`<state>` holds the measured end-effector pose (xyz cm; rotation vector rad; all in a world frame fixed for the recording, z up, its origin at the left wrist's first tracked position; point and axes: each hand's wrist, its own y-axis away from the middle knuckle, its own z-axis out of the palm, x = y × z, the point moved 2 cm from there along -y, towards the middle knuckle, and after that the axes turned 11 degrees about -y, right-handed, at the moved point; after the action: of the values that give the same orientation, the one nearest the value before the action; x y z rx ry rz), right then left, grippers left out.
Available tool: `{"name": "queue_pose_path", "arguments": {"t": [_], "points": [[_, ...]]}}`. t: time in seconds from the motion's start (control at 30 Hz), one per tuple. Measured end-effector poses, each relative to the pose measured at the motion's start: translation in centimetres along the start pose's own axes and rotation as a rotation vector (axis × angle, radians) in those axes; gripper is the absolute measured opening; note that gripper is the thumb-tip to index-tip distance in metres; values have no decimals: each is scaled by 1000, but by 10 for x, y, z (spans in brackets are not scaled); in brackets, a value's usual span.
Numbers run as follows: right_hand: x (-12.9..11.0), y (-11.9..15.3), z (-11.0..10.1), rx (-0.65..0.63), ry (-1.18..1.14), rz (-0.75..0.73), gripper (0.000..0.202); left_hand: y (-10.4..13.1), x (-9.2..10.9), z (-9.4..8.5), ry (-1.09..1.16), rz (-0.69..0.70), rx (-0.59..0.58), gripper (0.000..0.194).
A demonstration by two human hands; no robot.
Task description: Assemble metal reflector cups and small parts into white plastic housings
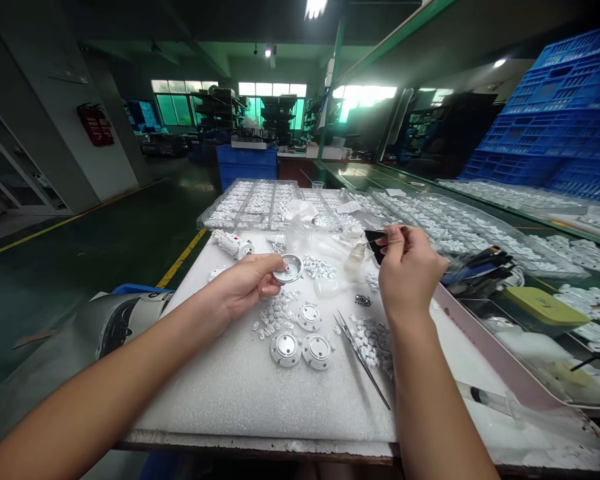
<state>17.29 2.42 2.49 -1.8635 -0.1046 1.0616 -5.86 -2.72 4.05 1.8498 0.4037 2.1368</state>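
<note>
My left hand (244,283) holds a round silver disc part (289,269) by its rim, tilted, above the white foam mat (240,387). Raised over the mat's far right, my right hand (406,270) pinches a thin dark tool (375,241) whose tip points left toward a small clear bottle (359,251). Three more silver disc parts (303,337) lie on the mat below the left hand, with small white pieces (271,315) scattered around them. Metal tweezers (360,358) lie on the mat between my forearms.
Clear trays of white parts (253,203) stand at the mat's far edge and along the bench (460,227) to the right. A white cylinder (233,244), plastic bags (305,227), a syringe (490,399), a yellow pad (547,305) and blue crates (555,113) are nearby. Open floor lies left.
</note>
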Motion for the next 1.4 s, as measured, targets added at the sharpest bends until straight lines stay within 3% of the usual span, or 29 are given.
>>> {"name": "queue_pose_path", "arguments": {"t": [0.13,0.37,0.57,0.63,0.8,0.87,0.93,1.07,1.17,1.27,1.33,1.4], "points": [[5,-4,3,-54,42,-3,32,-1,0,-1,-2,11,-25,14],[20,-10,18,-168,-52,182,42,-15,-9,-8,-48,120,-132,16],[-3,0,15,-177,-203,180,49,-17,-10,-7,-123,226,-127,11],[-18,6,13,-288,-336,181,45,-18,-10,-7,-186,290,-101,9],[-49,28,21,-880,-595,314,40,-16,-8,-9,-375,525,18,18],[-55,35,24,-1000,-582,314,38,-15,-8,-9,-425,600,56,20],[-57,39,26,-1032,-578,296,32,-13,-10,-9,-482,672,111,21],[-61,42,29,-996,-696,365,30,-10,-12,-7,-548,798,219,19],[-61,41,31,-880,-860,468,32,-3,-7,1,-622,911,257,18],[-52,35,32,-681,-937,539,37,1,5,14,-747,991,173,36],[-41,29,30,-497,-946,585,42,-2,13,19,-780,952,98,54],[-28,23,26,-295,-942,626,45,-11,18,21,-848,902,55,53]]}}
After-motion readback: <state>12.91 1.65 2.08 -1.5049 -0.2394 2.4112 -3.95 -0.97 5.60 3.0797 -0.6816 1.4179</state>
